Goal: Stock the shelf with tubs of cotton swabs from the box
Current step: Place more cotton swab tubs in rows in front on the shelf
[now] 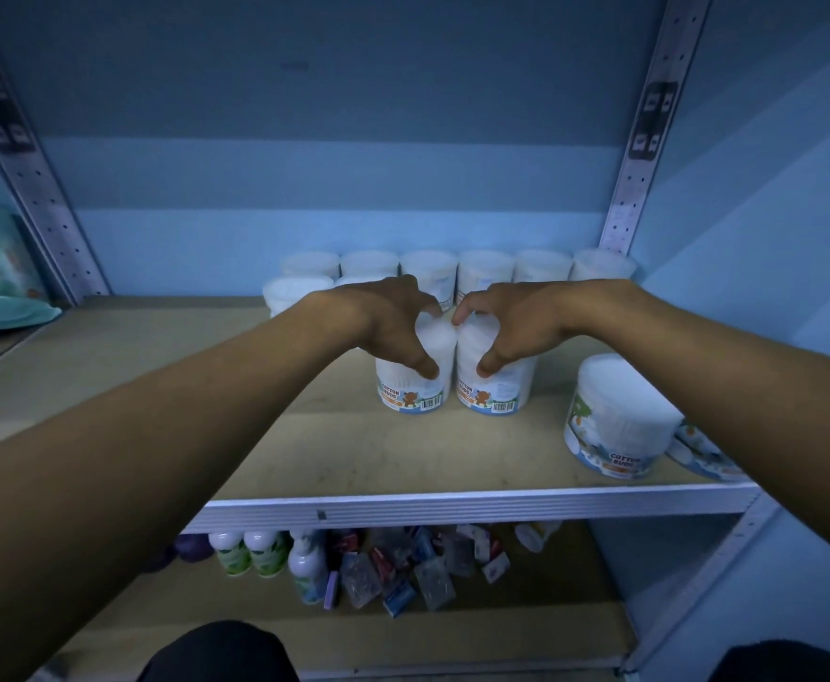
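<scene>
A: What is lying nearest to us, before the hands?

B: At the front edge of the shelf (452, 507), on the right, one big tub (619, 420) of cotton buds is standing, and a second one is peeking out just beside it, cut off by the right arm. They are well apart from both hands.

A: And the hands themselves?

B: The left hand (383, 327) is gripping the left tub (415, 386) from above, thumb on the front wall and fingers curled over the lid. The right hand (511, 324) is doing the same with the right tub (496, 388). The two tubs are standing upright, long axis vertical, and are touching each other side by side in the middle of the shelf.

A: Which way should they be going?

B: I am judging that they should be going straight back. Behind the hands the back rows of tubs (457, 268) are standing against the wall, and on the right side a gap is open between the held pair and that row. Each hand is directly over its own tub, so neither one is nearer; both could be pushing together.

A: Is the box showing?

B: No, the box is not in view. Below, bottles (250, 553) and small packets are lying on the lower shelf.
</scene>
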Demonstrator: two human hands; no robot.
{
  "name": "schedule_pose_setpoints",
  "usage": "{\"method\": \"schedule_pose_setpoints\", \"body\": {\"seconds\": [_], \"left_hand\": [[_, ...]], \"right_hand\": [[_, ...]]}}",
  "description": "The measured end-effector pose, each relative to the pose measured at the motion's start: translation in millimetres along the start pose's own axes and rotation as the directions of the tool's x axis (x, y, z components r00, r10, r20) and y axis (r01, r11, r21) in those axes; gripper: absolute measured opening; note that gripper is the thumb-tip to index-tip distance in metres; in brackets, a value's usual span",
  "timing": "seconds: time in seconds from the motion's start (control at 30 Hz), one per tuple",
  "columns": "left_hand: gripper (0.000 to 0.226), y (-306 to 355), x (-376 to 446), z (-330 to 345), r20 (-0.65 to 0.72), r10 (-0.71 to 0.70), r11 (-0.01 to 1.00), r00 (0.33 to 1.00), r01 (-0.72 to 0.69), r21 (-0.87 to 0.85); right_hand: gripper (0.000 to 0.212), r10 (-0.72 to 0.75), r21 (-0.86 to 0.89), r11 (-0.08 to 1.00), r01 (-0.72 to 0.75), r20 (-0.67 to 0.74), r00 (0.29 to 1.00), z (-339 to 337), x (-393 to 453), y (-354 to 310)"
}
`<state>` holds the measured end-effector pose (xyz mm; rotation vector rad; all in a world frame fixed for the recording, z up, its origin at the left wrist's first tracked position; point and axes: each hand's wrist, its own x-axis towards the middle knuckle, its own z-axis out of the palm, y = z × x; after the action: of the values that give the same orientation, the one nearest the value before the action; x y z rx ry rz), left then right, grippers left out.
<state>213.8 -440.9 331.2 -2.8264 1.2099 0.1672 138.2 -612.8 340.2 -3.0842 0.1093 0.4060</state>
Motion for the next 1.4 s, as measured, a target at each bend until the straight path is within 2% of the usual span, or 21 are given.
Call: {"method": "schedule_pose_setpoints", "body": {"seconds": [0.27, 0.53, 0.6, 0.7, 0.87, 1.07, 1.4], "left_hand": [[0.085, 1, -24, 5, -0.022, 0.014, 1.0, 1.0, -0.014, -0.02], [0.087, 6, -45, 8, -0.039, 0.035, 0.997, 0.999, -0.037, -0.063], [0.09, 6, -48, 6, -0.02, 0.026, 0.997, 0.999, -0.027, -0.069], [0.094, 6, -49, 1, 0.024, 0.002, 0.997, 1.0, 0.0, -0.073], [0.088, 7, -49, -1, 0.064, 0.018, 0.995, 0.998, -0.011, -0.103], [0.104, 7, -49, -4, 0.108, 0.005, 0.99, 0.994, 0.01, -0.142], [0.089, 18, -59, -3, 0.08, 0.006, 0.983, 0.997, 0.009, -0.184]], "right_hand": [[0.081, -0.075, 0.035, 0.997, 0.074, 0.015, 0.997, 4, -24, -8], [0.107, -0.125, 0.159, 0.981, 0.113, 0.067, 0.99, 7, -41, -5], [0.106, -0.107, 0.154, 0.983, 0.101, 0.03, 0.994, 5, -41, -6], [0.1, -0.041, 0.056, 0.998, 0.042, -0.011, 0.999, 1, -40, -8], [0.094, 0.018, -0.046, 0.999, -0.018, -0.008, 1.0, -1, -40, -11], [0.086, -0.008, -0.065, 0.998, 0.009, 0.025, 1.0, -4, -44, -14], [0.085, -0.084, -0.06, 0.994, 0.089, 0.076, 0.993, -3, -61, -11]]}}
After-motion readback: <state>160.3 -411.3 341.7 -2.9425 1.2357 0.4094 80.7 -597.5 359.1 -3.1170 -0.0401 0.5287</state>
